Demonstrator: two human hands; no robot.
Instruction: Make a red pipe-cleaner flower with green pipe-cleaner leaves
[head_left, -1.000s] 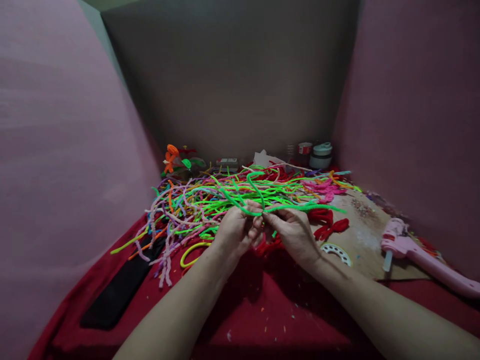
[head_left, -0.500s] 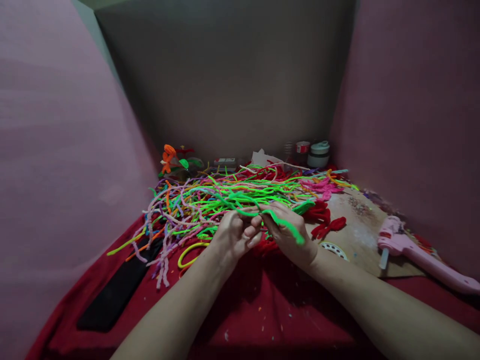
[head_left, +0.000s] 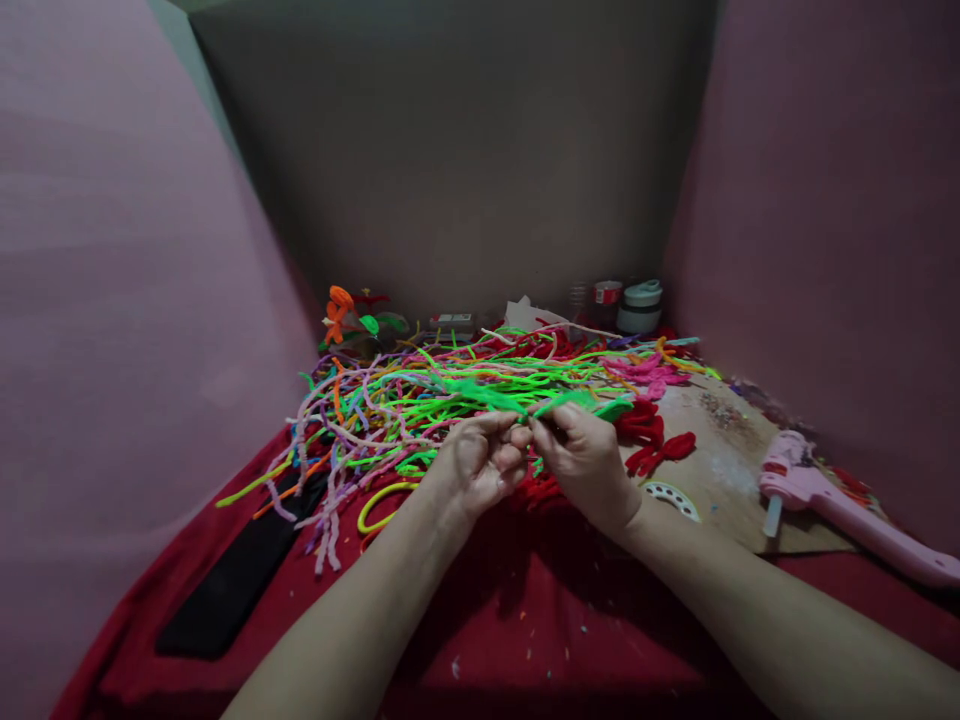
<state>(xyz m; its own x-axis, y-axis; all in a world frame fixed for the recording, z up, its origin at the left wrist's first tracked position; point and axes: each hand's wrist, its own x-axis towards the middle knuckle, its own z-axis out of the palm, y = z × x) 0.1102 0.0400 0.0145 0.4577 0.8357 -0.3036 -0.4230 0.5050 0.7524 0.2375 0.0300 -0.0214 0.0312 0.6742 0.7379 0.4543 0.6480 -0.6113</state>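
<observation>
Between my two hands is a bright green pipe cleaner piece (head_left: 480, 394), its fuzzy lengths reaching out to the upper left and upper right. My left hand (head_left: 484, 462) pinches it near the middle between thumb and finger. Close beside, my right hand (head_left: 585, 455) grips it too, fingertips almost touching the left ones. Behind the hands spreads a tangled heap of pipe cleaners (head_left: 397, 410) in green, pink, purple and orange. Bent red pipe cleaners (head_left: 664, 455) lie just right of my right hand.
On the right, a pink glue gun (head_left: 817, 490) rests on a brown board (head_left: 727, 430). A white ring with holes (head_left: 671, 499) and yellow-handled scissors (head_left: 379, 508) lie near my forearms. A black flat object (head_left: 225, 590) is at left. A lidded container (head_left: 640, 306) stands at the back.
The green strand that hung over my right hand no longer trails there; green now extends to the upper right behind the fingers. My right hand has turned slightly, its fingers more closely pinched.
</observation>
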